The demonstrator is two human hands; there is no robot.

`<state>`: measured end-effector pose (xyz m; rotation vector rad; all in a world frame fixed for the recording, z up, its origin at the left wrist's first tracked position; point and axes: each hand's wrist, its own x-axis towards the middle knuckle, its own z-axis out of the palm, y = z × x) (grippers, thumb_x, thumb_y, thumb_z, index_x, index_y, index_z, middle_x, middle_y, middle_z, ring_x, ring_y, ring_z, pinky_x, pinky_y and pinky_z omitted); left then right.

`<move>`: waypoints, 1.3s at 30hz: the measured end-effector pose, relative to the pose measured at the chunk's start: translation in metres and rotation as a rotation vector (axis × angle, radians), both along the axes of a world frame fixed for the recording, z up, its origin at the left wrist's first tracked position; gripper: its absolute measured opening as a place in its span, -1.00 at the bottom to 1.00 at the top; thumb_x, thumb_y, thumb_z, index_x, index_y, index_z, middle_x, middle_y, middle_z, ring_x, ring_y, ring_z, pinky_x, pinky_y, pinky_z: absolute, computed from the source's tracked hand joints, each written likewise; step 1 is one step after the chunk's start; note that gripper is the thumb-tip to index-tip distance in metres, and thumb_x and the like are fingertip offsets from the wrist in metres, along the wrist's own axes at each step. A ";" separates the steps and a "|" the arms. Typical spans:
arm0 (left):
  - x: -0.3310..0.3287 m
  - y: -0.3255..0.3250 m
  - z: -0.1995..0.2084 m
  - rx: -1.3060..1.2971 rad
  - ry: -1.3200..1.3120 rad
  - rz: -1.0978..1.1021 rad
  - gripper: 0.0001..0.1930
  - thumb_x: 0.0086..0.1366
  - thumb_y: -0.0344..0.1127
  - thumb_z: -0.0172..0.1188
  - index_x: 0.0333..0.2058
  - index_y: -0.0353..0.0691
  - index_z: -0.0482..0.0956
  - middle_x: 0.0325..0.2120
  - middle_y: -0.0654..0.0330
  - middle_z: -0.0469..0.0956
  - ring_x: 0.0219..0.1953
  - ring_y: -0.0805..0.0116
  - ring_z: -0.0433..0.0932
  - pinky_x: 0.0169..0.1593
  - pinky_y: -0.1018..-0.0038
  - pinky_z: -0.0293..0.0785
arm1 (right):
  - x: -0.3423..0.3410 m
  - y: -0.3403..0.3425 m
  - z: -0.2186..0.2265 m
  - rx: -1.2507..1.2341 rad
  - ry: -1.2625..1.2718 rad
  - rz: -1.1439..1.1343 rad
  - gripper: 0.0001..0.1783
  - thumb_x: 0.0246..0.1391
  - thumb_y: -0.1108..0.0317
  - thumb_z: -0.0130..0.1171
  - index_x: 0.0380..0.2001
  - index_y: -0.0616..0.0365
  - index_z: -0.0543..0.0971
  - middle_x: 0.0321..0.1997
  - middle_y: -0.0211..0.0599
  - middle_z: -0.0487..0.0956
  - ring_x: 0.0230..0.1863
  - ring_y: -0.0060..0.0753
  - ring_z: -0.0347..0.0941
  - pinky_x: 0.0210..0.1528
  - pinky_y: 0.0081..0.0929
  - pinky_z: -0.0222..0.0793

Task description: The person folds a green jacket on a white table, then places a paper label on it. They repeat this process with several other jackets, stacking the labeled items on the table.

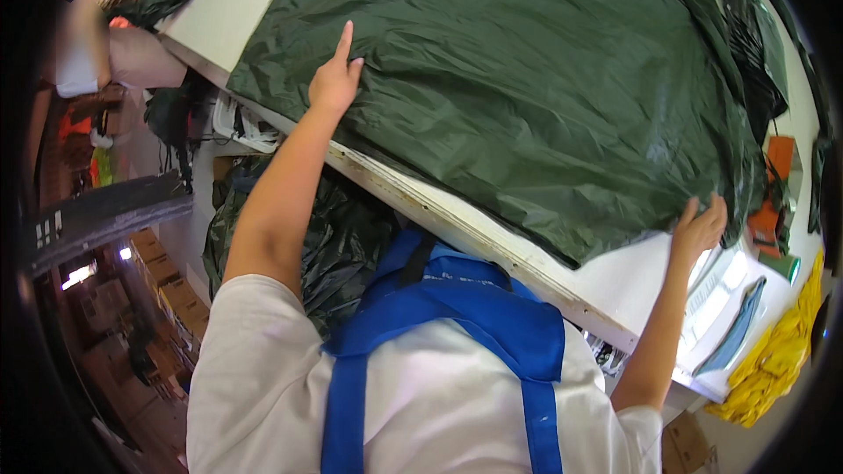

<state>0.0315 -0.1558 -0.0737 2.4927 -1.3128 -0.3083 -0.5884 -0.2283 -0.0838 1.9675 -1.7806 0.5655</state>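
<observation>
A large piece of dark green, slightly shiny waterproof-looking fabric point(527, 96) lies spread over the white table point(606, 285), wrinkled across its middle. On its left part rests my left hand point(335, 79), with the index finger stretched forward and the thumb apart. At the near right corner my right hand point(701, 226) touches the fabric's edge, its fingers spread and nothing visibly gripped. The near edge of the fabric runs slantwise, leaving a strip of white tabletop bare.
Beyond my right hand are papers point(709, 294), an orange object point(778, 158) and yellow fabric point(773, 364). Dark plastic-like material point(338, 241) hangs below the table's front edge. Another person point(145, 57) is at the far left. A white basket point(241, 123) sits under the table.
</observation>
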 end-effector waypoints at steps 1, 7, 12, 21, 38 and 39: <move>-0.005 0.001 0.008 -0.041 -0.020 0.040 -0.37 0.26 -0.03 0.07 0.29 0.26 0.08 -0.25 -0.02 0.56 -0.20 -0.04 0.54 -0.14 0.20 0.44 | 0.033 0.017 0.008 0.122 -0.062 0.258 -0.47 0.06 0.21 0.14 0.14 -0.02 0.38 0.26 -0.19 0.29 0.30 -0.04 0.14 0.27 -0.09 -0.01; 0.026 -0.057 0.001 0.009 0.247 -0.049 -0.55 0.18 -0.16 0.19 0.06 -0.01 0.43 -0.19 0.00 0.55 -0.12 0.11 0.52 -0.05 0.40 0.40 | 0.158 0.084 0.001 0.739 0.135 0.420 -0.33 0.11 -0.05 -0.01 0.28 -0.15 0.23 0.44 -0.27 -0.02 0.45 0.04 -0.27 0.35 0.20 -0.53; 0.042 -0.044 -0.025 -0.059 0.187 -0.027 -0.75 0.21 -0.21 0.17 -0.14 -0.06 0.50 -0.36 0.12 0.57 -0.23 0.20 0.55 -0.14 0.33 0.41 | 0.165 0.089 -0.010 0.777 0.158 0.397 -0.32 0.08 -0.04 0.02 0.27 -0.12 0.25 0.44 -0.28 -0.01 0.44 0.04 -0.24 0.36 0.18 -0.49; 0.153 0.045 -0.018 0.105 -0.225 0.891 -0.30 0.11 -0.07 0.29 0.18 -0.02 0.16 0.10 -0.05 0.30 0.17 0.02 0.26 0.08 0.08 0.30 | 0.163 0.092 -0.017 0.775 0.124 0.387 -0.30 0.06 0.00 0.06 0.26 -0.05 0.24 0.43 -0.21 -0.01 0.45 0.07 -0.26 0.37 0.15 -0.48; 0.192 0.091 -0.010 -0.571 0.868 0.818 -0.76 0.03 -0.54 0.19 -0.36 -0.24 0.30 -0.53 0.17 0.38 -0.68 0.43 0.32 -0.70 0.58 0.25 | 0.077 0.140 0.009 0.694 -0.171 0.454 -0.67 -0.09 0.56 0.00 -0.16 0.34 0.46 -0.07 0.00 0.45 0.11 0.11 0.28 0.30 -0.06 0.02; 0.196 0.098 0.003 -0.645 0.911 0.770 -0.73 0.00 -0.55 0.21 -0.38 -0.23 0.28 -0.54 0.17 0.36 -0.74 0.47 0.27 -0.74 0.62 0.19 | 0.071 0.143 0.019 0.712 -0.212 0.412 -0.69 -0.08 0.57 -0.02 -0.18 0.38 0.46 -0.09 0.04 0.46 0.10 0.13 0.28 0.29 -0.05 0.04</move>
